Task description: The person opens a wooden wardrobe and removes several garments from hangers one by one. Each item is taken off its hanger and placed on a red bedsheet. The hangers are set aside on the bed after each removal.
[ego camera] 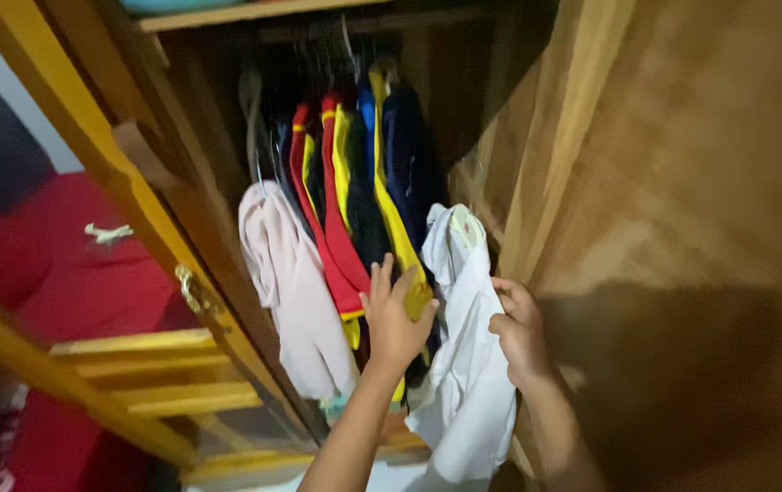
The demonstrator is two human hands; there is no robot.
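Wardrobe count: hung garments and hands.

Two hands, left hand (396, 319) and right hand (519, 333). One white shirt (468, 364), one pale pink garment (291, 282), two red-and-yellow jackets (332, 219), two dark-and-yellow garments (391, 173); others behind too dark to count. One wardrobe door (136, 200).

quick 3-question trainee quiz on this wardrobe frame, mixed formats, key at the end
1. True or false: the right hand grips the white garment.
2. The left hand presses on: A) the pale pink garment B) the red, yellow and dark garments C) the wardrobe door
3. Fill in: the garments hang inside a wooden ____.

Key: 1 true; 2 B; 3 wardrobe
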